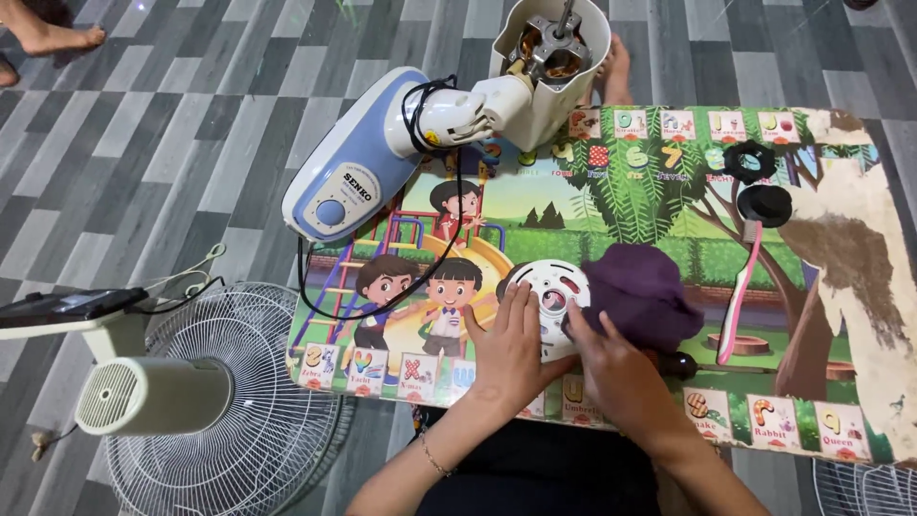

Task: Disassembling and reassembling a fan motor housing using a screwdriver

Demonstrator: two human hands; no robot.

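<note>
Our left hand (511, 344) lies flat, fingers spread, on the round white plastic cover (552, 298) on the table (841, 287); our right hand (611, 368) presses a purple cloth (642, 291) against it, fingers curled in the cloth.

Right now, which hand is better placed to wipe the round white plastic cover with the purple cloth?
Right hand: it already presses the purple cloth at the cover's edge. Left hand lies flat on it.
</note>
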